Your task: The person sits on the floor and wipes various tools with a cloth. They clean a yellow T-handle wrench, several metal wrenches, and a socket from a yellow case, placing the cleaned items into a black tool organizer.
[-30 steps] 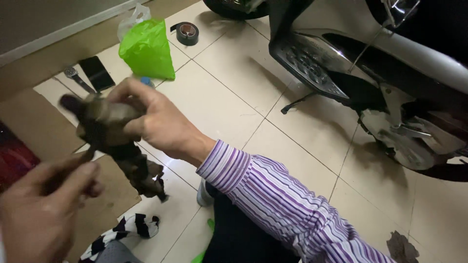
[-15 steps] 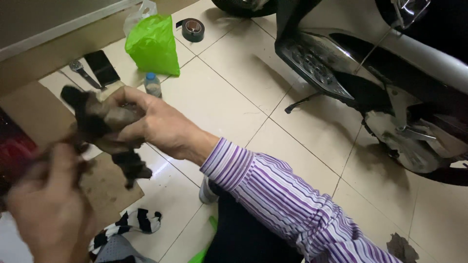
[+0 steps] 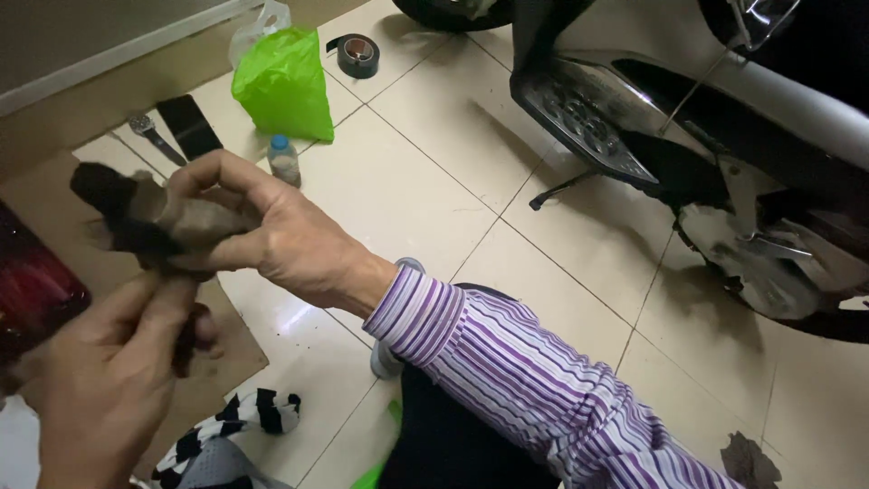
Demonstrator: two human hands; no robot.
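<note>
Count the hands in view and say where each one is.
2. The right hand grips a dirty dark part at centre left; the left hand pinches its lower end at bottom left. None seem hidden.

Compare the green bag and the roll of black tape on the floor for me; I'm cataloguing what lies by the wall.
The green plastic bag is bright, soft and crumpled, bulging up in a heap; the roll of black tape is dark, rigid and ring-shaped, lying flat. The bag is clearly the larger of the two. Both rest on the pale tiled floor near the wall, untouched by either hand.
</note>
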